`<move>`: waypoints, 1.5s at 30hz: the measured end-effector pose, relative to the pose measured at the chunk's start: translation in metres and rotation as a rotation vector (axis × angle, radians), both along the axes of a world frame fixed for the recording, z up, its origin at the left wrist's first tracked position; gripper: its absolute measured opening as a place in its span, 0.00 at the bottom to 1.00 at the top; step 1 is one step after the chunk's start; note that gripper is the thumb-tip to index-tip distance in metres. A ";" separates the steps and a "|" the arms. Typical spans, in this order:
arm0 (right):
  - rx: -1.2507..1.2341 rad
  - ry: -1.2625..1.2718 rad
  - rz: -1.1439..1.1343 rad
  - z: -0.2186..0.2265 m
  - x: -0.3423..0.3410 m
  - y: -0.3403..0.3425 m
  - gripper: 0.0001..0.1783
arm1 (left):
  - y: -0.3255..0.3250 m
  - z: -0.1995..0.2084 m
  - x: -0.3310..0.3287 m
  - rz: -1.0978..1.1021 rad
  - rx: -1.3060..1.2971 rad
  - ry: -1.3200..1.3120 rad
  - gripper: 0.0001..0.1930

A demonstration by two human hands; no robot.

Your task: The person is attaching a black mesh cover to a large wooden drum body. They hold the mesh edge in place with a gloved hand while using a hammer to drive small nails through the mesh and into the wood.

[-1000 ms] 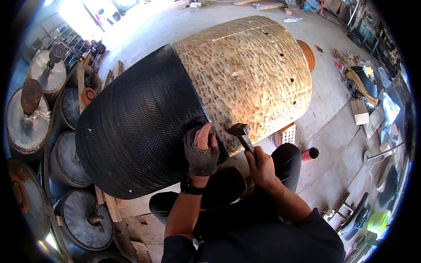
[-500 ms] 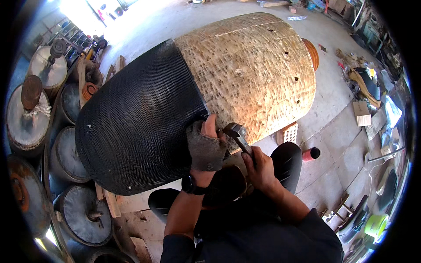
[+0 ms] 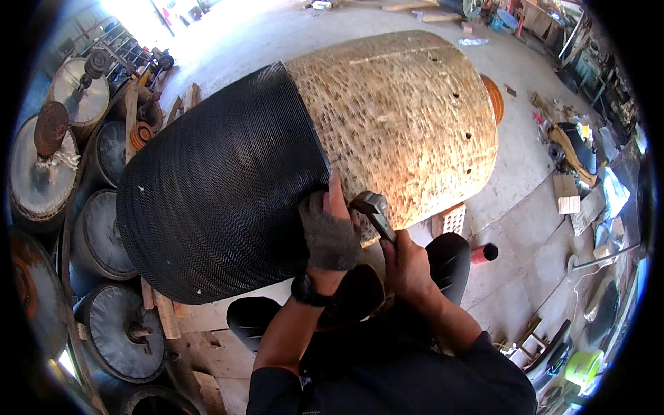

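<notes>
A large barrel-shaped wooden drum (image 3: 408,117) lies on its side in front of me, its pale surface pitted with small marks. Black, finely ribbed covering (image 3: 221,180) wraps its left part. My left hand (image 3: 330,232), in a dark fingerless glove, rests by the covering's near right edge. One bare finger or thumb points up along that edge; the other fingers are curled, and whatever they pinch is hidden. My right hand (image 3: 409,266) is closed round the handle of a hammer (image 3: 373,211). The hammer's head sits just right of my left hand, close to the bare wood.
Several round drums, one a grey-ended drum (image 3: 126,332), crowd the left side. A perforated brick (image 3: 451,219) lies under the drum's near right end. Beyond my right knee is a red cylinder (image 3: 484,254). Wood blocks (image 3: 567,196) and scrap litter the right.
The view has shifted slightly, so the drum sits a little lower. My hands stay near the covering's edge; the left one has turned a little, with its finger or thumb more upright.
</notes>
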State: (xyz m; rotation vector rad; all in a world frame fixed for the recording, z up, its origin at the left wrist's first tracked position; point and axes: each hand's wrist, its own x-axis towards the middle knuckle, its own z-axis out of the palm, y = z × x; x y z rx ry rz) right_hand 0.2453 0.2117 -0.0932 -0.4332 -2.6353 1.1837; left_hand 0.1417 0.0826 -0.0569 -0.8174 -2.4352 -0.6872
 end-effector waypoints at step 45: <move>-0.126 0.270 -0.013 -0.014 0.016 -0.013 0.10 | -0.070 -0.037 0.015 -0.269 0.180 0.128 0.17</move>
